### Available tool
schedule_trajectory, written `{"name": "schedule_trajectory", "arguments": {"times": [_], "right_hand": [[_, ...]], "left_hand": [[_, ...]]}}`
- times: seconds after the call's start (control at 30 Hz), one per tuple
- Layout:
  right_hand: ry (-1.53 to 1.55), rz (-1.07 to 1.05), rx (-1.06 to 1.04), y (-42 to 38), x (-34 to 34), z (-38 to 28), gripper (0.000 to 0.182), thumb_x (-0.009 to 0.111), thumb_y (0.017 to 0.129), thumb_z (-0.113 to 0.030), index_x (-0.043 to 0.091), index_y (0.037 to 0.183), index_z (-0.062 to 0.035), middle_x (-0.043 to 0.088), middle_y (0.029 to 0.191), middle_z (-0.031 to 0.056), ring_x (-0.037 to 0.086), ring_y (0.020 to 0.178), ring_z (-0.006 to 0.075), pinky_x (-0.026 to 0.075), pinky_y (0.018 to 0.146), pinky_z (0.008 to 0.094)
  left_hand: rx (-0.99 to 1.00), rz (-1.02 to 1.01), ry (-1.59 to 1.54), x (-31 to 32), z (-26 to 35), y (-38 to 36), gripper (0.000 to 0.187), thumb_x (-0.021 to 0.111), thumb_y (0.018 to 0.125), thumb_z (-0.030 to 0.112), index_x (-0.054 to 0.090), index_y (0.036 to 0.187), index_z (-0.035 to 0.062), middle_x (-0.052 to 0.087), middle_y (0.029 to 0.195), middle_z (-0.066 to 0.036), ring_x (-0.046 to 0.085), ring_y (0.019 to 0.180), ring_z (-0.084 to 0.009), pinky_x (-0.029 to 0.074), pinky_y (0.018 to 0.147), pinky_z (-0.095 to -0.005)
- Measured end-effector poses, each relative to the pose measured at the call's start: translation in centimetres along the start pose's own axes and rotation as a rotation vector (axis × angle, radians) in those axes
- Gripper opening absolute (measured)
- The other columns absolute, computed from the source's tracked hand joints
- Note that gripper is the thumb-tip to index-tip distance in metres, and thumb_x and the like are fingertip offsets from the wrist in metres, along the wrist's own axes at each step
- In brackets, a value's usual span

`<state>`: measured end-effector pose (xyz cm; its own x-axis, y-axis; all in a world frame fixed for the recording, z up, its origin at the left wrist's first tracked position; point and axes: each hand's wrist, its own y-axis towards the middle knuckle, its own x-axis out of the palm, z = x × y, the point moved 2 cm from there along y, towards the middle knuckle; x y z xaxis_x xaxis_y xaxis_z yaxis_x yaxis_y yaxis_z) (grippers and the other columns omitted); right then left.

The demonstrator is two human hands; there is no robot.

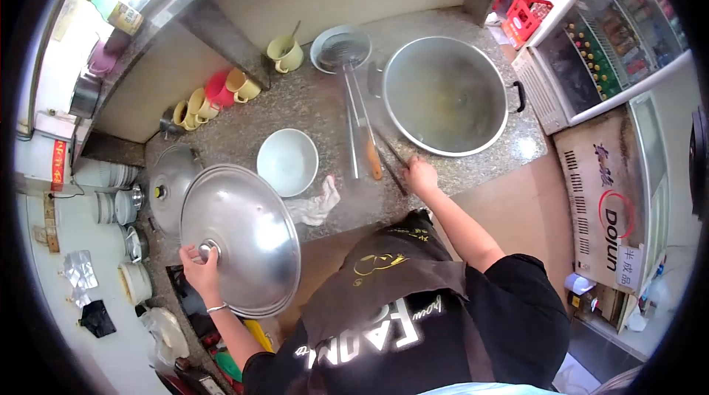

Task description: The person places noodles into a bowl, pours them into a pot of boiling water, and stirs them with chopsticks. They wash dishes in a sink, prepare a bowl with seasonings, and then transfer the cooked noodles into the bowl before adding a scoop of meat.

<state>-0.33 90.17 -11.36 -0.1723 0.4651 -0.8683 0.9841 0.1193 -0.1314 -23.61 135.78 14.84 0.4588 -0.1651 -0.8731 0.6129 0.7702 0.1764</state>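
Note:
My left hand is closed round the knob of a large, shiny metal lid, which is tilted and held at the counter's left side. My right hand is closed at the counter's front edge, at the end of a long dark chopstick; a second dark stick lies beside it. Just beyond that hand stands a big metal pot with steaming, yellowish liquid in it. A wire strainer rests over a bowl, its long handle pointing towards me. Next to it lies a tool with an orange handle.
A white bowl and a crumpled white cloth lie mid-counter. Another metal lid is at the left. Several cups line the back wall, with a yellow jug nearby. A glass-door fridge stands right.

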Motion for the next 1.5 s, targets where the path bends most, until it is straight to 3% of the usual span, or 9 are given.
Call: {"name": "schedule_trajectory", "arguments": {"times": [0.43,0.77,0.9,0.97,1.1,1.2,1.3,1.4,1.5], "right_hand": [[0.024,0.403,0.082,-12.2,-19.7,11.4,0.014,0.052,0.087,-0.021,0.056,0.088,-0.0074,0.060,0.070,0.0178,0.059,0.064,0.0369,0.046,0.056,0.0441],[-0.447,-0.196,0.111,6.2,-18.5,15.8,0.022,0.051,0.084,-0.026,0.065,0.084,-0.0092,0.063,0.079,0.0180,0.061,0.077,0.0355,0.048,0.069,0.0466],[-0.085,-0.221,-0.193,3.9,-17.5,15.9,0.023,0.054,0.082,-0.024,0.067,0.086,-0.0049,0.064,0.074,0.0161,0.062,0.068,0.0305,0.048,0.061,0.0407],[0.512,-0.241,0.382,3.5,-17.4,17.2,0.028,0.055,0.084,-0.026,0.066,0.091,-0.0018,0.058,0.062,0.0067,0.055,0.055,0.0182,0.043,0.053,0.0332],[0.614,-0.064,0.450,3.8,-18.8,21.6,0.027,0.053,0.087,-0.025,0.067,0.094,-0.0036,0.050,0.055,-0.0018,0.043,0.050,0.0067,0.033,0.046,0.0241],[0.079,0.122,0.183,6.0,-21.2,21.0,0.027,0.053,0.084,-0.025,0.066,0.091,-0.0021,0.064,0.080,0.0196,0.063,0.076,0.0311,0.047,0.068,0.0390],[-0.226,0.004,0.200,8.0,-18.7,19.2,0.027,0.052,0.084,-0.025,0.066,0.089,-0.0035,0.063,0.083,0.0211,0.061,0.082,0.0361,0.047,0.071,0.0423],[-0.040,-0.112,-0.049,7.5,-16.2,15.8,0.028,0.052,0.084,-0.025,0.065,0.090,-0.0010,0.064,0.081,0.0193,0.062,0.076,0.0342,0.047,0.070,0.0408],[0.453,-0.135,0.086,5.6,-16.9,14.3,0.028,0.053,0.085,-0.025,0.066,0.092,-0.0012,0.065,0.075,0.0144,0.060,0.071,0.0227,0.047,0.069,0.0351]], "left_hand": [[-0.023,0.005,0.001,2.1,0.9,1.0,0.047,0.073,0.066,0.020,0.049,0.104,0.0071,0.056,0.084,-0.008,0.058,0.066,-0.0208,0.047,0.062,-0.0323],[0.017,-0.015,-0.058,3.2,3.9,1.1,0.044,0.072,0.068,0.018,0.051,0.104,0.0066,0.055,0.083,-0.006,0.056,0.063,-0.0155,0.046,0.060,-0.0276],[-0.061,0.007,-0.184,2.5,4.7,-0.2,0.039,0.071,0.071,0.017,0.051,0.103,0.0043,0.051,0.081,-0.003,0.051,0.067,-0.0117,0.043,0.062,-0.0250],[-0.077,0.011,-0.179,2.2,5.3,-0.7,0.039,0.070,0.072,0.017,0.050,0.103,0.0045,0.051,0.081,-0.003,0.050,0.066,-0.0107,0.043,0.061,-0.0240],[-0.087,0.010,-0.059,1.6,4.9,-1.1,0.042,0.071,0.070,0.018,0.050,0.104,0.0069,0.054,0.083,-0.005,0.056,0.066,-0.0137,0.046,0.061,-0.0271],[-0.104,0.022,-0.053,1.6,5.3,-1.2,0.043,0.071,0.069,0.020,0.050,0.104,0.0073,0.055,0.083,-0.005,0.056,0.067,-0.0148,0.046,0.062,-0.0283],[-0.072,0.059,0.003,1.9,5.0,-1.3,0.045,0.072,0.069,0.021,0.050,0.105,0.0077,0.054,0.083,-0.006,0.055,0.066,-0.0156,0.045,0.062,-0.0288],[-0.094,0.041,0.034,1.5,5.5,-1.6,0.046,0.072,0.068,0.022,0.049,0.106,0.0079,0.053,0.084,-0.005,0.056,0.066,-0.0159,0.045,0.062,-0.0293],[-0.104,0.025,0.026,1.5,5.1,-1.6,0.046,0.072,0.068,0.021,0.049,0.106,0.0077,0.052,0.084,-0.005,0.055,0.065,-0.0157,0.045,0.061,-0.0295]]}}
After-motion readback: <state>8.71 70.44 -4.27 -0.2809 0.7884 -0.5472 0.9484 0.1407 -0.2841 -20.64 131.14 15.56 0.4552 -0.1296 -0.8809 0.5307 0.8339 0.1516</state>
